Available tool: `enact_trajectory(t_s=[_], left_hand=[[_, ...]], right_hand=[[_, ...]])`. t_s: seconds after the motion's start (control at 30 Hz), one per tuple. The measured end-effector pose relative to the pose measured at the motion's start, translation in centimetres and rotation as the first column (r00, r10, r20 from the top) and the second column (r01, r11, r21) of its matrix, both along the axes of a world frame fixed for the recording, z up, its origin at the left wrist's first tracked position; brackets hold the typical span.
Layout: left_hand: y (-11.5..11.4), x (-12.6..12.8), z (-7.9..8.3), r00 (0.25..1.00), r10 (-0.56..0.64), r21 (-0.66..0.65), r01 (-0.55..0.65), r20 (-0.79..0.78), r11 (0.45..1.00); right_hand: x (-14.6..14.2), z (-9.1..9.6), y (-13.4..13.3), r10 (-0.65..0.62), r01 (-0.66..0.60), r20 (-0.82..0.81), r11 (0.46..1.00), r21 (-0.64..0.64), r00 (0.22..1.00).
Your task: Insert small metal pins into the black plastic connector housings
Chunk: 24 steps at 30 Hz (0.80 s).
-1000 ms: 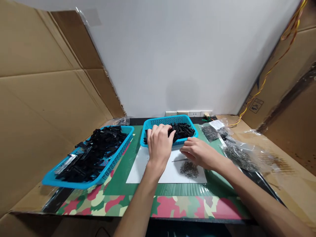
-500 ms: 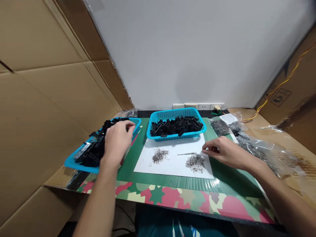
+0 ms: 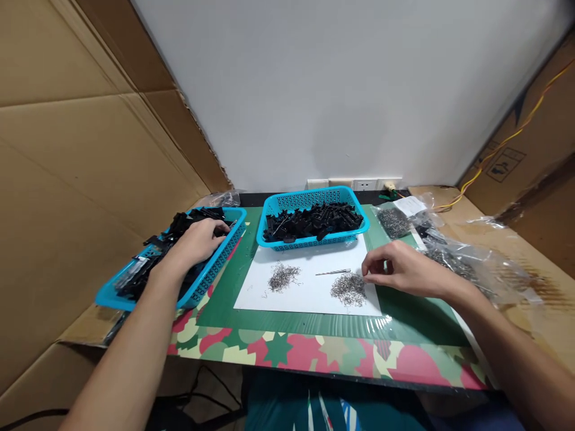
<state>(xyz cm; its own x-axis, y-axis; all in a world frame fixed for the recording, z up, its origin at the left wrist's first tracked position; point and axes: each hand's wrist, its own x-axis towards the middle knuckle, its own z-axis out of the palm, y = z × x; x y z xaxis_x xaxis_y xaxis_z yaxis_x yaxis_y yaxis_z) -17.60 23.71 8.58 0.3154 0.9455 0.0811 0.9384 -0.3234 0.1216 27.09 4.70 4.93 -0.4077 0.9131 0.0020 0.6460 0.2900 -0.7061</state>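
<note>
Head view: silver metal wire pieces lie heaped on white paper, probably for visibility, beside the curled right hand; farther, the left hand rests among black plastic parts in the left blue plastic basket, both grips unclear

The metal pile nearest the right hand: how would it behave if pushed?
The metal pile would probably spread, since it looks made of many loose, tiny bits. Their thin, wiry shapes may tangle a little. The white sheet beneath looks flat, so sliding seems likely.
</note>
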Motion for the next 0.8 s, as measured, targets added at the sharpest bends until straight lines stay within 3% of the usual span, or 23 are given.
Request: enact_trajectory(t_s=[0.13, 0.37, 0.6, 0.8], left_hand=[[-0.2, -0.2, 0.2, 0.998, -0.069, 0.006, 0.069, -0.005, 0.998], [-1.5, 0.5, 1.5, 0.994, -0.103, -0.076, 0.104, 0.021, 0.992], [-2.1, -0.3, 2.6, 0.998, 0.008, -0.068, -0.003, 0.064, 0.998], [-3.6, -1.4, 3.7, 0.969, 0.148, -0.031, -0.145, 0.197, 0.989]], right_hand=[[0.1, -0.7, 0.3, -0.052, 0.053, 0.073, 0.999, -0.005, 0.996], [-0.7, -1.2, 0.8, -0.105, 0.106, 0.045, 0.994, -0.028, 0.994], [-1.1, -2.3, 1.3, -0.143, 0.143, 0.018, 0.988, -0.058, 0.990], [-1.0, -2.0, 1.2, -0.170, 0.172, 0.042, 0.983, -0.057, 0.985]])
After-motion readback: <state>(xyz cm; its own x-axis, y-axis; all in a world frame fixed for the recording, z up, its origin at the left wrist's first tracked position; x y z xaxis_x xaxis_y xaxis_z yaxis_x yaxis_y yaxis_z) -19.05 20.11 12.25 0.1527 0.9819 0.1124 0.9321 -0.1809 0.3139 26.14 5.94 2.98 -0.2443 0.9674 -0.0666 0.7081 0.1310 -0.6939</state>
